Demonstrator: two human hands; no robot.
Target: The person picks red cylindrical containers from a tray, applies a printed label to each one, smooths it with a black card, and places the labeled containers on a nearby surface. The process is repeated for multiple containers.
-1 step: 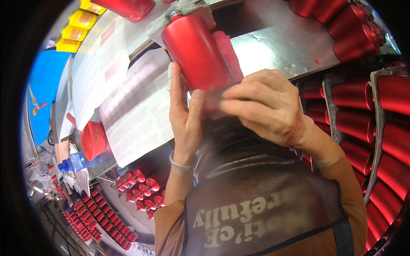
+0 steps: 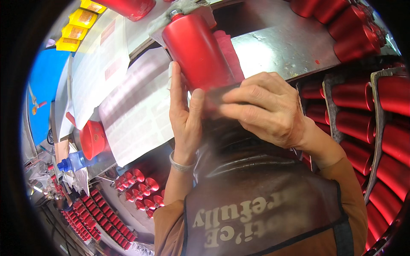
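Red flask (image 2: 196,47) is centre, neck at the far end by a grey cloth (image 2: 158,26), base toward the wearer, pink cloth (image 2: 226,42) just right of it. Left hand (image 2: 184,113): fingers extended along flask's left side, thumb at the near end, bracing, not wrapped round. Right hand (image 2: 269,106): fingers pinching a dark flat piece (image 2: 220,94) at the base; blurred, can't tell what it is.

To do this well, I'd brace the flask firmly, keep light even pressure along the base edge, and keep left thumb clear of the piece. Glossy finish probably marks easily.

Writing: apron (image 2: 265,205) has big pale lettering, upside down here. Paper sheets (image 2: 136,102): print too faint. Yellow containers (image 2: 82,19): brownish labels, too small. No marking seen on the flask.
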